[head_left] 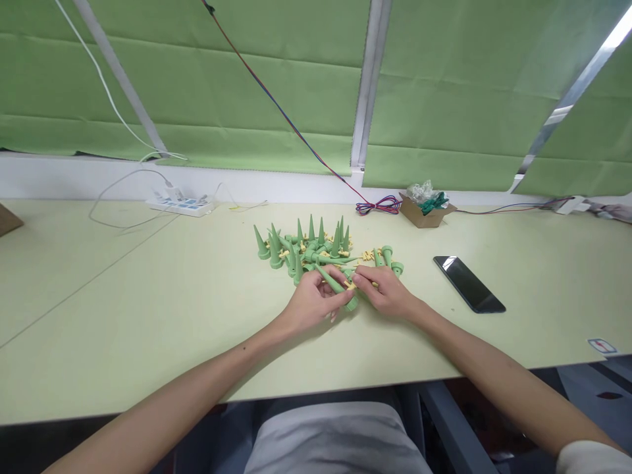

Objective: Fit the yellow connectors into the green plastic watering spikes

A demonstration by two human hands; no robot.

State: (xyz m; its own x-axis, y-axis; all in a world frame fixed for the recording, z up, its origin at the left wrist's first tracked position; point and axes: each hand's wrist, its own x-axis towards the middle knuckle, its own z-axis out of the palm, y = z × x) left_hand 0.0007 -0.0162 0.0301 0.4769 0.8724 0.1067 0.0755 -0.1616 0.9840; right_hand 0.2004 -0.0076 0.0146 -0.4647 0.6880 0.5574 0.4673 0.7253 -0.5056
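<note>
Head view, nearest first: a white-and-grey shirt (336, 438) below both hands, right at the front edge of the counter (172, 316). Now the left hand (316, 299), and it has a green spike (332, 280) gripped between thumb and fingers, tilted, the broad base toward the right hand (388, 289). That right hand comes in close, thumb and fingertip pinched on a small yellow piece (350, 286), just beside the spike, near its base. Whether those two pieces are joined, I cannot tell.

Out to the right of the right hand, well apart, lies a black phone (469, 284), flat and slanted. Just beyond the right hand, loose yellow parts (369, 255) and a few more green pieces (388, 254). Past the left hand, here's the big pile of green spikes (275, 249), several standing upright, others lying over, with bits of yellow scattered among them.

Farther on, beyond the right hand, a small cardboard box (427, 218) holds clear and green plastic, a coiled cable (379, 206) beside it. Far off beyond the left hand, a white power strip (180, 207); behind everything, green blinds (276, 85).
</note>
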